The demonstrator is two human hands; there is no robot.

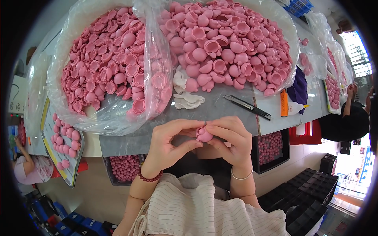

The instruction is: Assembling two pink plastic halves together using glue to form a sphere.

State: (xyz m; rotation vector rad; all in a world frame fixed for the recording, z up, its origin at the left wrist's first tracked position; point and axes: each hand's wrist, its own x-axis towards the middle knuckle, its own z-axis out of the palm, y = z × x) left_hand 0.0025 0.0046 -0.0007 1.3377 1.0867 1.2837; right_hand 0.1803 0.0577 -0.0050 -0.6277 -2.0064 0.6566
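Between my two hands, just past the near edge of the table, is a small pink plastic piece (204, 135), rounded with a rimmed opening on top. My left hand (173, 141) pinches it from the left with thumb and fingers. From the other side, the fingertips of my right hand (233, 139) press on it, partly covering its upper edge. Beyond my hands lie two large clear plastic bags: the left bag holds pink shell halves (114, 63), the right one a heap of pink cup-shaped halves (232, 47).
A black utility knife (248, 107), crumpled white cloth (188, 100), orange box (284, 103) and small white bottle (294, 108) lie on the table. At left, a tray (73, 169) carries pink balls. Dark bins (256, 159) below hold pink pieces. Other people work at both sides.
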